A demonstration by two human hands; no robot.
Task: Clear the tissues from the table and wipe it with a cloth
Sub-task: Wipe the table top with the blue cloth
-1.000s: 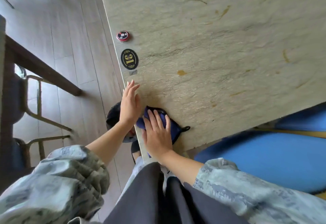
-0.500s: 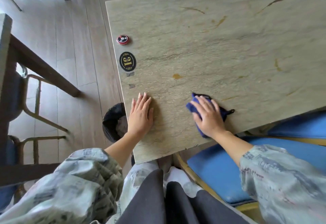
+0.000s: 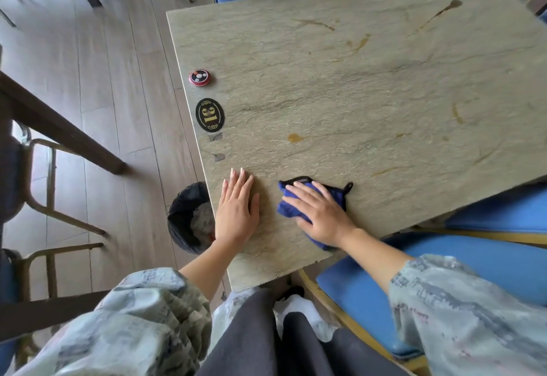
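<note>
Head view: cloth (image 3: 313,201) swept back toward the near-left corner, wiping under way.
Cloth is pressed flat under the right hand (image 3: 321,215), no closed grip; left hand (image 3: 236,210) laid open on the tabletop (image 3: 370,85). No tissues seen there; far stains unwiped.

call button (image 3: 200,77), number plaque (image 3: 210,115), blue chairs (image 3: 370,282)

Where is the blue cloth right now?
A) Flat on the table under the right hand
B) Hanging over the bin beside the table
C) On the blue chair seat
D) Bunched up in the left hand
A: the right hand lies spread on top of the blue cloth, pressing it onto the table, while the left hand rests bare and flat on the tabletop beside it.
</note>
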